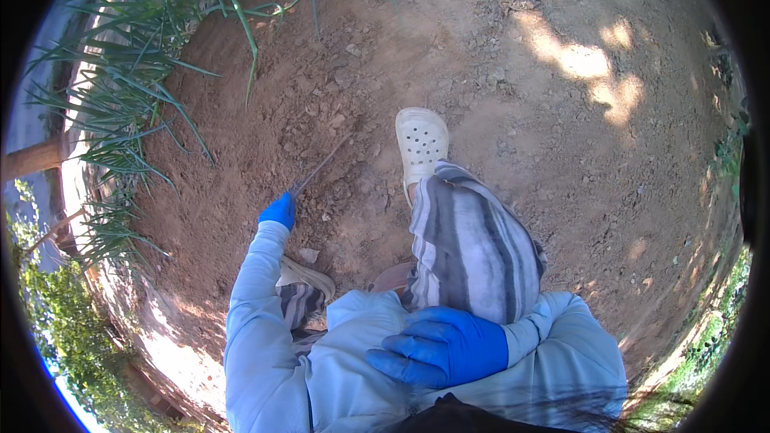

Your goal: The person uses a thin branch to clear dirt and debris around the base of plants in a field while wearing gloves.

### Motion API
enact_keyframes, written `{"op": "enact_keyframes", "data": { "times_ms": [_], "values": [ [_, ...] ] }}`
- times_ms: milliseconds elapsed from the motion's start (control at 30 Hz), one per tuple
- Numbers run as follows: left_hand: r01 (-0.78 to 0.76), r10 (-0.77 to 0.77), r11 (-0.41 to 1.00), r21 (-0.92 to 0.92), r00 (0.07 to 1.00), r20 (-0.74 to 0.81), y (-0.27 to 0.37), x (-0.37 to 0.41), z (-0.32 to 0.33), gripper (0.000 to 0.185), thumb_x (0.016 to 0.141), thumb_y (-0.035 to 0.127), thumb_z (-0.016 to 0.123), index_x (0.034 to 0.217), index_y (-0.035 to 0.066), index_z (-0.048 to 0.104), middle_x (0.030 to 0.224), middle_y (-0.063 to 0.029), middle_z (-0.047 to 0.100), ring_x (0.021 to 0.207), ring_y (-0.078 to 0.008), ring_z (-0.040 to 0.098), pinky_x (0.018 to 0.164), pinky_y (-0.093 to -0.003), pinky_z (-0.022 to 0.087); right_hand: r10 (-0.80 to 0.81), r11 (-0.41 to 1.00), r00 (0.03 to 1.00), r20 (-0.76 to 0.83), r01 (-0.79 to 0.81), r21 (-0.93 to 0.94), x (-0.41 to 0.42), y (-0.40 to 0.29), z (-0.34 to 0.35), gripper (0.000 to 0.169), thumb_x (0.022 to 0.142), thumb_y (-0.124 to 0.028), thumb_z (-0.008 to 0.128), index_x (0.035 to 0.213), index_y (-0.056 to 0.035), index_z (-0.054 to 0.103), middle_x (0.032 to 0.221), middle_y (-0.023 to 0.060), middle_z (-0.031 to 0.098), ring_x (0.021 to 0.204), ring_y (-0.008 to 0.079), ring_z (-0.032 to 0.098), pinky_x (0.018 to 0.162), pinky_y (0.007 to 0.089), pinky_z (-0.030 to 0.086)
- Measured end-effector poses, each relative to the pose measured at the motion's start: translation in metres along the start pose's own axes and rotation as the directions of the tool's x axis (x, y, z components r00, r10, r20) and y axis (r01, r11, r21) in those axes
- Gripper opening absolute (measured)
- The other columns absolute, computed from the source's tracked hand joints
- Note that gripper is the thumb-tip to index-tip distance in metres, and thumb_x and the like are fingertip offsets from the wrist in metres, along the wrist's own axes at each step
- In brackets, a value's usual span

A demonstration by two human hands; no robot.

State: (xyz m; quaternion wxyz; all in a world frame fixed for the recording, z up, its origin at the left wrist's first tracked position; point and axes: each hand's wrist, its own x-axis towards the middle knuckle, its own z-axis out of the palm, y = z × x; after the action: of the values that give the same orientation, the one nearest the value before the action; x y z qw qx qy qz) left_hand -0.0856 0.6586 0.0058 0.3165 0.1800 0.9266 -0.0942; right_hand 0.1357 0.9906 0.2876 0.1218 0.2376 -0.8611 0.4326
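My left hand point(278, 213), in a blue glove, is closed around one end of a thin rod-like tool point(325, 161). The tool slants up and right, its far end at the loose, clumped soil point(325, 126); whether it is metal or wood cannot be made out. My right hand point(445, 349), gloved in blue too, lies across the front of my light blue shirt point(355, 367) beside my raised knee. Its fingers are slightly spread and hold nothing that I can see.
Long green onion-like leaves point(126, 78) crowd the left side. My cream clog point(422, 143) stands on the bare dirt point(577, 204), below striped trousers point(475, 240). My other clog point(307, 276) is beside my left forearm. A wooden post point(33, 159) juts in at far left.
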Motion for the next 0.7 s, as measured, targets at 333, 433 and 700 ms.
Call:
{"op": "enact_keyframes", "data": {
  "times_ms": [333, 433, 700],
  "values": [
    [0.062, -0.06, 0.998, 0.003, 0.985, -0.165, -0.06, -0.044, -0.03, 0.029, 0.088, 0.035, 0.04, 0.096, 0.009, 0.052, 0.087, -0.0202, 0.061, 0.08, -0.039, 0.058, 0.067, -0.0477, 0.047, -0.062, 0.996, 0.991, -0.117, 0.054, -0.072, -0.006, 0.005, 0.004, 0.046, 0.07, -0.015, 0.055, 0.115, -0.01, 0.055, 0.09, 0.0033, 0.052, 0.077, 0.016, 0.052, 0.072, 0.0308, 0.047],
    [0.154, -0.173, 0.983, -0.097, 0.956, -0.236, -0.061, -0.039, -0.026, 0.032, 0.088, 0.035, 0.041, 0.101, 0.008, 0.053, 0.09, -0.0212, 0.061, 0.082, -0.0394, 0.058, 0.069, -0.0481, 0.046, -0.049, 0.995, 0.995, -0.081, 0.041, -0.093, -0.007, 0.004, 0.002, 0.048, 0.069, -0.014, 0.052, 0.118, -0.0148, 0.054, 0.098, 0.0004, 0.05, 0.085, 0.0137, 0.05, 0.075, 0.0273, 0.045],
    [0.244, -0.306, 0.934, -0.261, 0.924, -0.23, -0.077, -0.033, -0.016, 0.037, 0.088, 0.036, 0.041, 0.11, 0.008, 0.052, 0.096, -0.0248, 0.058, 0.087, -0.0425, 0.055, 0.073, -0.0484, 0.045, -0.057, 0.997, 0.998, 0.008, 0.057, -0.042, 0.0, -0.003, 0.002, 0.05, 0.071, -0.015, 0.05, 0.121, -0.0155, 0.051, 0.105, 0.0008, 0.054, 0.082, 0.0154, 0.054, 0.074, 0.03, 0.046]
  ]
}}
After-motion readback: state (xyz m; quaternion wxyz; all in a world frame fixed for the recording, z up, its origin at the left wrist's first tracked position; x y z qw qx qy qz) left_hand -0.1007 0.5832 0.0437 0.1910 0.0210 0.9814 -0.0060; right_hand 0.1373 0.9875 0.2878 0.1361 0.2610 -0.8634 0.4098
